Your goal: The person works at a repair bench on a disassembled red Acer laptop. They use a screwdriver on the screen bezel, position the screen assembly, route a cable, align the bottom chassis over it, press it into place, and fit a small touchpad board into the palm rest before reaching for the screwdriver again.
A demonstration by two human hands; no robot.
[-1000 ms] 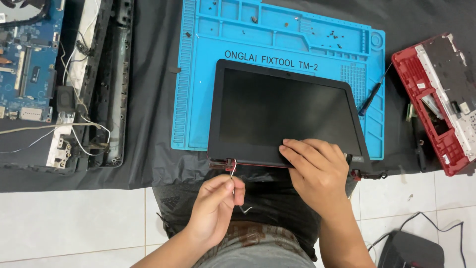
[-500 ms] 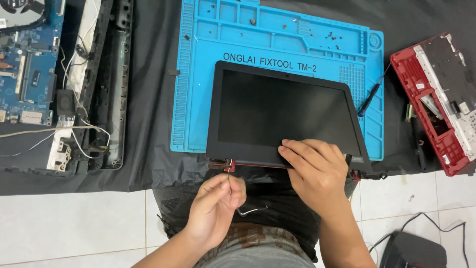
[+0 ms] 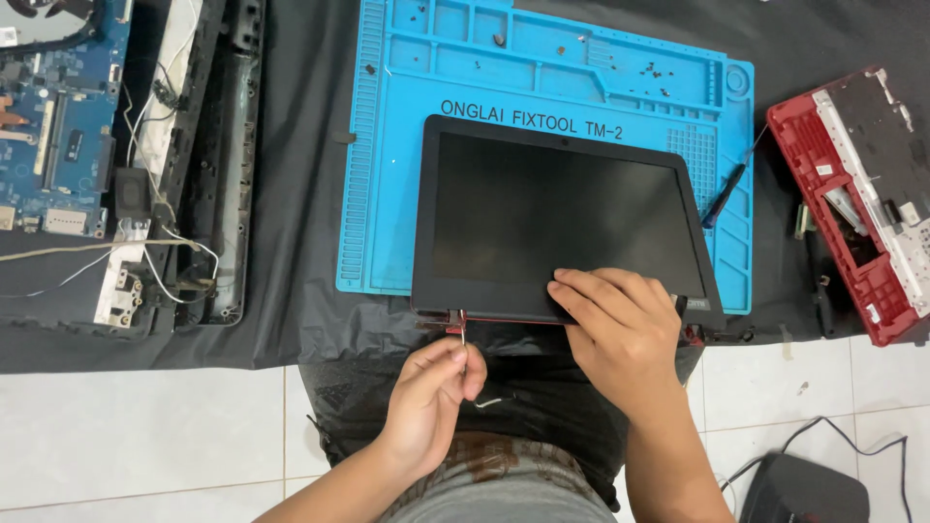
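A black laptop screen panel lies face up on a blue repair mat, its near edge over a black cloth. My right hand presses flat on the panel's near right corner. My left hand pinches a thin wire that comes out of the panel's near left hinge, and a loose end of the wire curls below my fingers.
A stripped laptop base with a blue circuit board and loose cables lies at the left. A red laptop case part sits at the right, with a black tool beside the mat. Small screws dot the mat's trays. A dark bag rests on the white floor tiles.
My left hand has shifted a little up and right along the wire, closer to the hinge. My right hand stays pressed on the panel.
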